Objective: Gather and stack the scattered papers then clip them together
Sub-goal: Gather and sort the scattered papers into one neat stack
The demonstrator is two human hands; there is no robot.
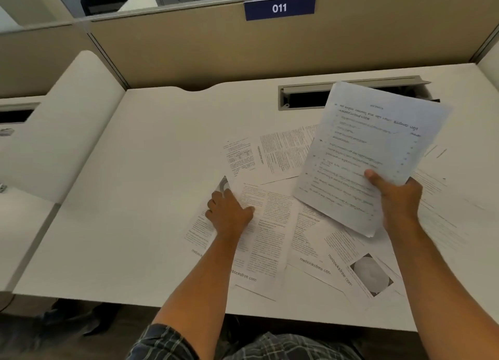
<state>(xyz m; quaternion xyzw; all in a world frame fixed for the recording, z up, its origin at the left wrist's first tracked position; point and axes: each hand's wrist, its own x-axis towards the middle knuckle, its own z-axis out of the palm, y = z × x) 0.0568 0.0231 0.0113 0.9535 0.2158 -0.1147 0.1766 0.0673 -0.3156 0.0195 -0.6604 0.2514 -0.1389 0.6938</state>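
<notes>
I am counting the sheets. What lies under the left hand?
The left hand rests on overlapping printed pages on the desk. How many sheets lie beneath it cannot be seen.

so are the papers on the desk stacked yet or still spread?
Spread. Printed sheets lie fanned and overlapping on the desk; only a few are gathered in the right hand.

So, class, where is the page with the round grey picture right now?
In the head view, the page with the round picture lies flat at the desk's near right edge, below the sheets held up by the right hand.
</notes>
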